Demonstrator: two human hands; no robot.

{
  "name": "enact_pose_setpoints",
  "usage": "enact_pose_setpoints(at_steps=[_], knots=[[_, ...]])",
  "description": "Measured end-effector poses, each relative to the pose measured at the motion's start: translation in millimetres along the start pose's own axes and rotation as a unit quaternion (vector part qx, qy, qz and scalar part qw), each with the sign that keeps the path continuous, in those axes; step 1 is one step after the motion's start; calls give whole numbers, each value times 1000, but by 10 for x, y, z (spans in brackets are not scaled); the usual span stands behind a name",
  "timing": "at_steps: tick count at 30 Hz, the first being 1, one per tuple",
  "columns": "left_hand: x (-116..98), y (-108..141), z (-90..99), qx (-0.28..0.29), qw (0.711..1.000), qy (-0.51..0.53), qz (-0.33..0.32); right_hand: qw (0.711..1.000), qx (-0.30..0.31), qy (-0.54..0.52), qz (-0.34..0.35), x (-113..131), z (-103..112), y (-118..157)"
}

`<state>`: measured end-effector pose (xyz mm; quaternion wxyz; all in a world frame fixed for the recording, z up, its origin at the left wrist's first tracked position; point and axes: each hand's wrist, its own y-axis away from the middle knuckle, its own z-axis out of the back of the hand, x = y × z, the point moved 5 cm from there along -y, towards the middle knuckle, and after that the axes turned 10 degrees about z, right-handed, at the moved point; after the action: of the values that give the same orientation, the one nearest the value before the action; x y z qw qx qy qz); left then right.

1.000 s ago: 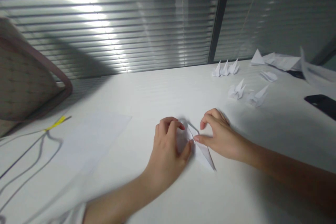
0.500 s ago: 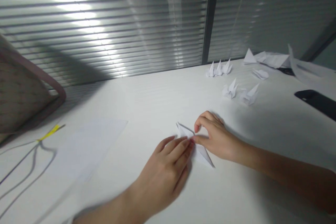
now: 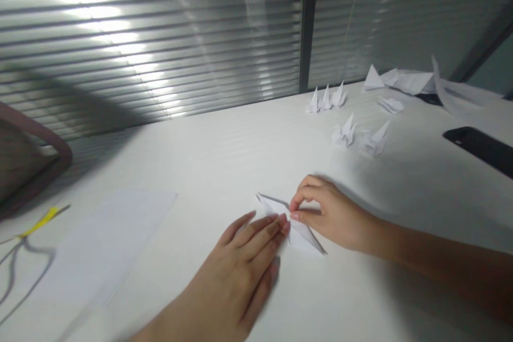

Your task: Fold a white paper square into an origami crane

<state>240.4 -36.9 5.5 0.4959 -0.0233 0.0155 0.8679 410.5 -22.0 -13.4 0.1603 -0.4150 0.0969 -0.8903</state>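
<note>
A partly folded white paper (image 3: 305, 239) with pointed ends lies flat on the white table, slanting from upper left to lower right. My left hand (image 3: 248, 262) is laid over its near left side, fingers stretched out and the fingertips pressing near the middle of the paper. On the right, my right hand (image 3: 334, 214) has thumb and index finger brought together in a pinch at the paper's upper right edge. The part of the paper under my left fingers is hidden.
Several folded paper cranes (image 3: 343, 131) stand toward the back right. Beyond them are a folded paper piece (image 3: 390, 106) and loose papers (image 3: 412, 81). A black phone (image 3: 481, 148) lies at the right. At the left are a paper sheet (image 3: 116, 240), cables with a yellow tie (image 3: 42, 222) and a bag (image 3: 28, 165).
The view has shifted slightly to the right. My right thumb and index finger have closed into a pinch at the paper's edge, and my left fingers have slid a little apart from them.
</note>
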Motion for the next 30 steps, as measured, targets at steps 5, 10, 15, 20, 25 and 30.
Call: enact_pose_setpoints(at_steps=[5, 10, 15, 20, 25, 30], knots=[[-3, -2, -18, -23, 999, 32, 34, 999, -29, 24, 2, 23, -27, 32], [0, -19, -41, -24, 997, 45, 53, 998, -57, 9, -13, -9, -63, 25], [4, -17, -56, -23, 996, 64, 55, 997, -64, -35, -28, 14, -72, 26], [4, -7, -38, -25, 993, 93, 67, 992, -67, -96, -40, 26, -74, 56], [-11, -3, -22, -43, 992, 102, 59, 984, -75, -157, -43, 40, -92, 74], [-20, 9, -19, -64, 994, 71, 47, 982, -132, -136, 22, 154, -31, 79]])
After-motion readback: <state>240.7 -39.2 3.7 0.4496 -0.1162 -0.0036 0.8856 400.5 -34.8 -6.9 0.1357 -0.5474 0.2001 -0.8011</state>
